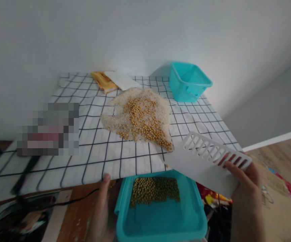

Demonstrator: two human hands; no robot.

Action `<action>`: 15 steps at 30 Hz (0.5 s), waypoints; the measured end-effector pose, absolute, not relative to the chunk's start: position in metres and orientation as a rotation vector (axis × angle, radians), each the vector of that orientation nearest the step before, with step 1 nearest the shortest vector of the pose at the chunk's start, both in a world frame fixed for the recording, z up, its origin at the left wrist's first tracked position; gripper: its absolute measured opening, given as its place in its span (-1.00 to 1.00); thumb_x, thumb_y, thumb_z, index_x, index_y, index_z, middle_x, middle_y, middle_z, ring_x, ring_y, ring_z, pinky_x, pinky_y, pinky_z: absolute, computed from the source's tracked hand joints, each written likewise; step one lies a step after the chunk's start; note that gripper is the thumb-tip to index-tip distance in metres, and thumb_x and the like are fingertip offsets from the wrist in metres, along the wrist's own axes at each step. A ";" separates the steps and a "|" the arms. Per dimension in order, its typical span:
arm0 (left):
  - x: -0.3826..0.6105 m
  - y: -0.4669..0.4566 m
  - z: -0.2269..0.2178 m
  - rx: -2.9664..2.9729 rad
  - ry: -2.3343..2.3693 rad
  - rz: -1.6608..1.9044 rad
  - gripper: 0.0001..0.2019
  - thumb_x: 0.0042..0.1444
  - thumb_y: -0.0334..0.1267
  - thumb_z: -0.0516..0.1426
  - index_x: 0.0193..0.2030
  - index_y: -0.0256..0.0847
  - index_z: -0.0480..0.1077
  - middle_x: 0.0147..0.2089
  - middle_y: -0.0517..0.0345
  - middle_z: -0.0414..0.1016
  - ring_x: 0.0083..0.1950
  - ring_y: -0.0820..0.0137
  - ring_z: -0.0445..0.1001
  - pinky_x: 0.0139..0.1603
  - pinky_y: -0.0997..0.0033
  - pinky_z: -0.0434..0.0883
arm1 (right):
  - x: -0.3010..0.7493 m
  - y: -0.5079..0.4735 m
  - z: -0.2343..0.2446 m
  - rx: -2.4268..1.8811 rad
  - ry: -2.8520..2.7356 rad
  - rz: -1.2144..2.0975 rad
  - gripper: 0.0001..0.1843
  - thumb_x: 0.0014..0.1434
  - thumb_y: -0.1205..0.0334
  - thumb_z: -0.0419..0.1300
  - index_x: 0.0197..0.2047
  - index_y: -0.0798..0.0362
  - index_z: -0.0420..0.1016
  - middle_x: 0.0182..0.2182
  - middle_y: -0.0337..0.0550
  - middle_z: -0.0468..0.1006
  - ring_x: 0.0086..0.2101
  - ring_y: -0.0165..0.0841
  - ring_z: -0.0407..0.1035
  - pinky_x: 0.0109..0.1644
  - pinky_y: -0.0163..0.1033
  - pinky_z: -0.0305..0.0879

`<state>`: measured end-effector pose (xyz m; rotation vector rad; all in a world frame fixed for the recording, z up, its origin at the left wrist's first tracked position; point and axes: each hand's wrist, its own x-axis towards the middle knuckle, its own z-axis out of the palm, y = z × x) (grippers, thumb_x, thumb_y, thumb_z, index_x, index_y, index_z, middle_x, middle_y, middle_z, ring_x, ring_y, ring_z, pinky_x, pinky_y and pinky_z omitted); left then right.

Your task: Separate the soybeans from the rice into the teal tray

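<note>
My right hand grips a thin white plastic scraper by its slotted edge. The scraper lies slanted over the table's front edge, its left end close to spilled soybeans. More soybeans are spread on a mound of rice on the checked cloth. Below the table edge, a turquoise bin holds a layer of soybeans at its far end. My left hand is beside the bin's left wall, thumb up at the cloth's edge. Its other fingers are mostly hidden.
Another turquoise basket stands at the back right. A yellow packet and a white sheet lie behind the rice. A blurred-out object sits at left, with a black cable below. Cardboard lies on the floor at right.
</note>
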<state>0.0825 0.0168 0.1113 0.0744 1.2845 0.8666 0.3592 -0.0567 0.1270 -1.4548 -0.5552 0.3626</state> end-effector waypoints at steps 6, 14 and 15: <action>0.084 0.018 0.114 0.033 1.295 0.823 -0.47 0.21 -0.04 0.19 0.29 -0.16 0.42 -0.16 -0.06 0.78 -0.04 -0.08 0.70 -0.09 -0.01 0.65 | 0.365 -0.054 0.128 -1.442 -0.513 0.304 -0.85 -0.07 0.26 0.41 -0.41 0.08 0.55 -0.40 -0.19 0.56 -0.37 -0.31 0.42 -0.25 -0.22 0.23; 0.085 0.018 0.116 0.048 1.296 0.818 -0.50 0.24 -0.06 0.17 0.28 -0.17 0.44 -0.17 -0.04 0.78 -0.07 -0.05 0.71 -0.07 0.02 0.65 | 0.367 -0.052 0.124 -1.424 -0.504 0.305 -0.84 -0.06 0.25 0.41 -0.38 0.08 0.56 -0.40 -0.19 0.58 -0.39 -0.32 0.43 -0.28 -0.22 0.27; 0.085 0.019 0.115 0.054 1.279 0.818 -0.50 0.24 -0.06 0.17 0.28 -0.17 0.44 -0.17 -0.04 0.78 -0.07 -0.04 0.71 -0.07 0.02 0.65 | 0.367 -0.052 0.123 -1.425 -0.502 0.319 -0.83 -0.06 0.25 0.42 -0.36 0.08 0.57 -0.41 -0.19 0.59 -0.40 -0.32 0.44 -0.29 -0.22 0.27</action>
